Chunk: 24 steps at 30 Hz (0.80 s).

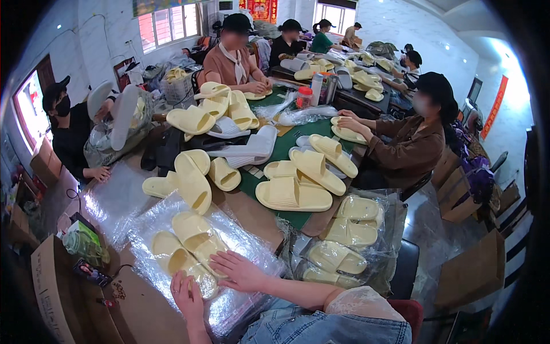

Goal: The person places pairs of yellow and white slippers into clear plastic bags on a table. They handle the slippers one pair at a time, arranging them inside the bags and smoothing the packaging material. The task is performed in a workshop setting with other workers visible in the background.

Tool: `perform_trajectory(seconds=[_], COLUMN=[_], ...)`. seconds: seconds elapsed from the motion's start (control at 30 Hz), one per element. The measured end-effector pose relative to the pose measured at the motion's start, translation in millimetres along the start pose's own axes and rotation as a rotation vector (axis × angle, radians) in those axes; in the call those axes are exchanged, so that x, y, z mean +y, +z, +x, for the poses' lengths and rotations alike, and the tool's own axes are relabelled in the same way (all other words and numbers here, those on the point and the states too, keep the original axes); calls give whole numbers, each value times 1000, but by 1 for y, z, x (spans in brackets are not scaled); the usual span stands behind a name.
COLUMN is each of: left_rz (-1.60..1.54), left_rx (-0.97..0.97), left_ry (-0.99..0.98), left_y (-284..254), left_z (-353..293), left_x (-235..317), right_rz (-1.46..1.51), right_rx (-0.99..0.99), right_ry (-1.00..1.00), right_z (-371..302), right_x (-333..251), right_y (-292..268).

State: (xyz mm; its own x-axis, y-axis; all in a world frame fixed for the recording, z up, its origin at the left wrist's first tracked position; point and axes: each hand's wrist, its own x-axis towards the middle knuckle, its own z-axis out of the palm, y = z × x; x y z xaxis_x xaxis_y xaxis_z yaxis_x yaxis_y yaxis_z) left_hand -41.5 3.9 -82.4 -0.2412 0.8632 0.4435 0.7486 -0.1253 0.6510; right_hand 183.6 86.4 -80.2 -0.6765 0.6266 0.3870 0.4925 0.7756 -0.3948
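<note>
A pair of pale yellow slide slippers (195,237) lies side by side before me, toes pointing away, on a stack of clear plastic bags (243,252). Shiny film shows around their heels; I cannot tell whether the pair is inside a bag. My right hand (242,272) lies flat with fingers stretched over the heel of the right slipper. At the heel of the left slipper, my left hand (187,293) touches the edge with fingers extended. Neither hand grips anything. Just beyond the bags sits a loose heap of yellow slippers (192,180).
Bagged yellow slippers (338,256) lie to my right. More yellow slippers (295,194) and grey ones (252,146) cover the green table. A cardboard box (63,292) stands at my left. Co-workers sit around the tables; one person at left holds grey slippers (123,117) over a plastic sack.
</note>
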Motion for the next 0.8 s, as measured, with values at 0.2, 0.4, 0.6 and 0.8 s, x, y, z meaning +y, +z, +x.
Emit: perform_trajectory(seconds=[0.2, 0.4, 0.6, 0.8], left_rz=[31, -16, 13, 20], left_rx=[1, 0, -8, -11], left_ry=[24, -2, -7, -10], left_y=[-3, -2, -5, -5], left_z=[-2, 0, 2, 1], left_x=[3, 3, 11, 9], right_rz=[20, 38, 36, 30], right_rx=[16, 27, 17, 8], right_ry=[-26, -26, -24, -19], right_z=[2, 2, 3, 3], right_x=[-3, -2, -3, -3], right_y=[-3, -3, -7, -6])
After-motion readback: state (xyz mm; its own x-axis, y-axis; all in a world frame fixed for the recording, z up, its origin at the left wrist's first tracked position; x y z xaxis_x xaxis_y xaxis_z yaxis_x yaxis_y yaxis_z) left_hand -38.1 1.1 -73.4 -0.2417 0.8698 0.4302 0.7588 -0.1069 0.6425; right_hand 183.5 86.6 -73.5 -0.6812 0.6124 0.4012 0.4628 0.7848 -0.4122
